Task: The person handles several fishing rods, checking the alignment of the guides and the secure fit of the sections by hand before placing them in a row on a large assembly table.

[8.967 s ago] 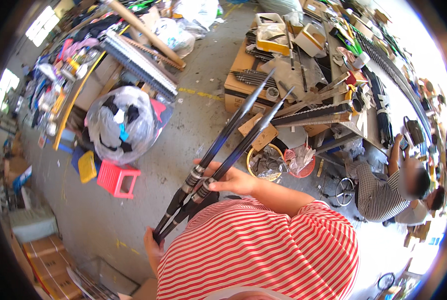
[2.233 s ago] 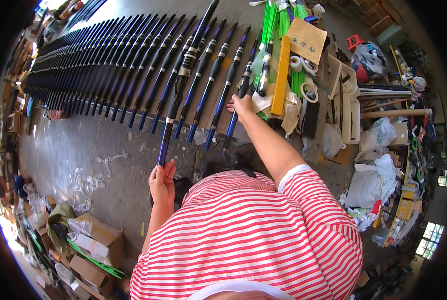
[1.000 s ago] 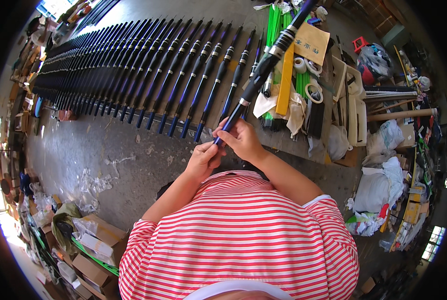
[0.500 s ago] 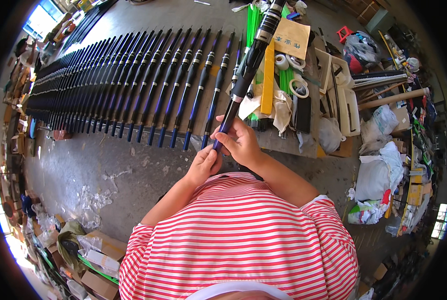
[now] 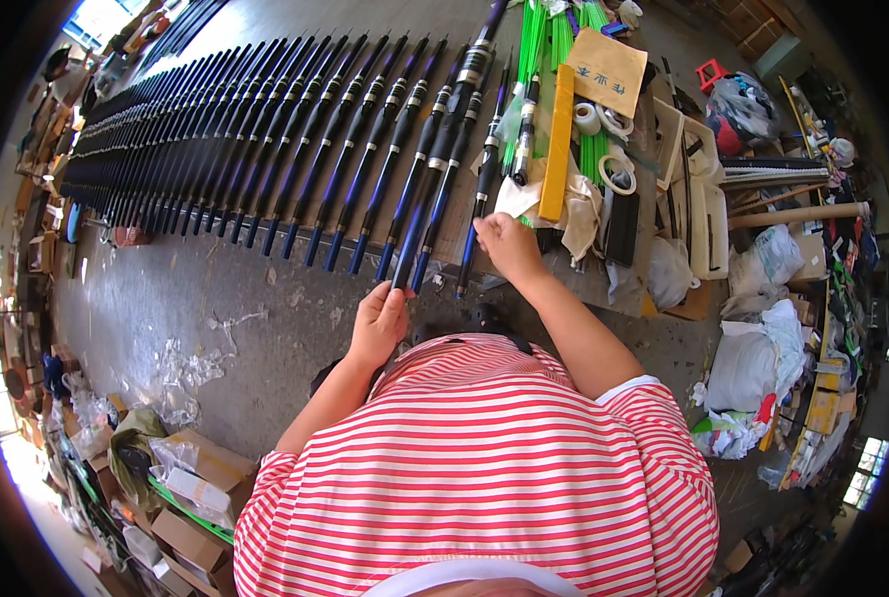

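My left hand (image 5: 378, 323) is closed round the butt end of a fishing rod (image 5: 427, 179), dark with a blue-purple lower section and silver rings. That rod slants away over the right end of a long row of similar rods (image 5: 295, 139) on the table. To the right, my right hand (image 5: 511, 247) is closed, its curled fingertips at the blue lower part of another fishing rod (image 5: 469, 251). Its fingers seem to pinch that rod, which lies a little apart from the row.
Right of the rods lie a yellow bar (image 5: 558, 149), a brown paper booklet (image 5: 603, 72), tape rolls (image 5: 618, 175), green rods (image 5: 531, 50) and a white cloth (image 5: 584, 224). White trays (image 5: 703, 199) stand beyond. Bags (image 5: 753, 358) and boxes (image 5: 191, 547) line the floor's sides.
The rod both hands held has moved left, onto the row's right end, with my left hand still on it. My right hand has let go of it and moved right to another rod.
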`<state>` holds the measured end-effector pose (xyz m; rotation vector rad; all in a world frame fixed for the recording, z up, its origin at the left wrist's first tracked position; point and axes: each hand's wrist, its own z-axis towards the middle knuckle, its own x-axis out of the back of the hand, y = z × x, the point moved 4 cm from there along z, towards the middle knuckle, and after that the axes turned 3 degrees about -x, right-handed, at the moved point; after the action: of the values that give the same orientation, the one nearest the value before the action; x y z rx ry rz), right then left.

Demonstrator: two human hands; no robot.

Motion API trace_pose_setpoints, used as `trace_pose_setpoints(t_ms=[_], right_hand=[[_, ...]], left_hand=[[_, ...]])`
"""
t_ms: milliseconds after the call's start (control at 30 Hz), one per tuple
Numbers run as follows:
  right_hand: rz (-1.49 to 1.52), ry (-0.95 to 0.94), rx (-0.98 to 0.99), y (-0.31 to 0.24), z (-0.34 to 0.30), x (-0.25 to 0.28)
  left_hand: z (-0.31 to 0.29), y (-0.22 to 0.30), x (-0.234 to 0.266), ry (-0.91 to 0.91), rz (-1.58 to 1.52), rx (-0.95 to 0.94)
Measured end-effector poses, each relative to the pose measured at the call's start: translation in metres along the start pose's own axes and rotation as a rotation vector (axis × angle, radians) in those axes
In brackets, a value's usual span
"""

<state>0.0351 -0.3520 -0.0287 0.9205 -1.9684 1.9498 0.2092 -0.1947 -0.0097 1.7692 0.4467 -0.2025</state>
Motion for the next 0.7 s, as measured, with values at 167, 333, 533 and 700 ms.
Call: trace_pose_setpoints(t_ms=[167,333,533,700], right_hand=[[-0.054,-0.159,-0.248,0.049,-0.038,-0.048],[1.04,-0.284,-0.796,0.064,-0.058,-0.094],[1.098,-0.188,-0.815,0.058,-0.061,-0.094],[1.023,0.053,-0.678,0.033,-0.071,-0.081]], left_hand=[[-0.017,-0.004,0.026,0.11,0.041,-0.024],[-0.029,-0.01,0.033,0.105,-0.009,-0.017],[-0.032,-0.013,0.041,0.1,-0.057,-0.008],[-0.029,-0.011,0.045,0.082,-0.01,-0.022]])
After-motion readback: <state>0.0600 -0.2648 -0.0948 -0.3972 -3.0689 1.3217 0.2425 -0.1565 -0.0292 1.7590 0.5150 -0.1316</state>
